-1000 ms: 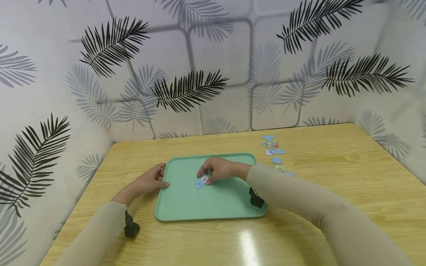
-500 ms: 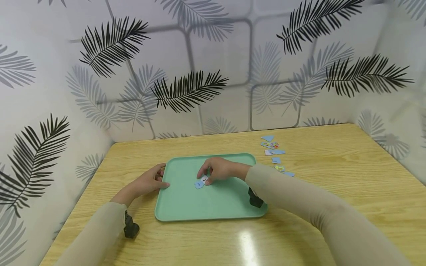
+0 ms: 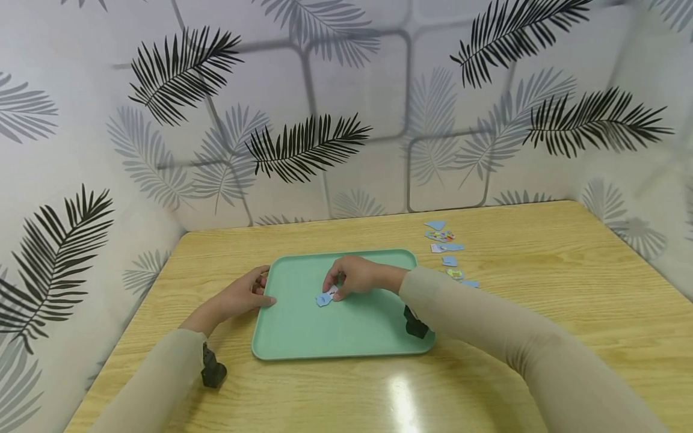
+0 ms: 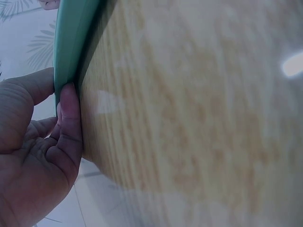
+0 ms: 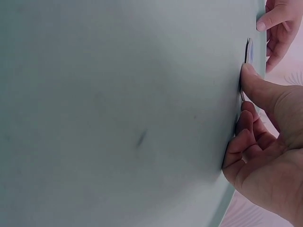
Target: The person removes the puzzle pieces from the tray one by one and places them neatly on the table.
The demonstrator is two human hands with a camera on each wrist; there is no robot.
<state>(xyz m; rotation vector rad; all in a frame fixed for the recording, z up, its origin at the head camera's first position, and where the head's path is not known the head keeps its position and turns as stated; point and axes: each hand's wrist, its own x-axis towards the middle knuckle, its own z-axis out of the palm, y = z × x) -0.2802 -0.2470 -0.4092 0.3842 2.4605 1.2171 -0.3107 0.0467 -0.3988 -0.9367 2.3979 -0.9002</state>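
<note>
A green tray (image 3: 346, 337) lies on the wooden table. My left hand (image 3: 238, 296) grips its left edge, thumb over the rim and fingers against the outer side, as the left wrist view shows at the tray wall (image 4: 75, 42). Over the tray's middle, my right hand (image 3: 357, 278) pinches a small flat white-printed puzzle piece (image 3: 332, 291) between thumb and fingers, partly covered by them. A light-blue puzzle piece (image 3: 323, 300) lies flat right against it. In the right wrist view, my right thumb (image 5: 255, 85) presses down close to the tray surface beside the thin piece edge (image 5: 248, 51).
Beyond the tray's right side, several flat pieces lie in a column, among them a blue triangle (image 3: 435, 225), a multicoloured piece (image 3: 440, 236) and a long blue-and-white piece (image 3: 447, 247). A patterned fabric wall (image 3: 357, 168) stands behind the table.
My right fingers have shifted slightly, drawing in closer around the white-printed piece beside the blue one. My left hand and the tray stay put.
</note>
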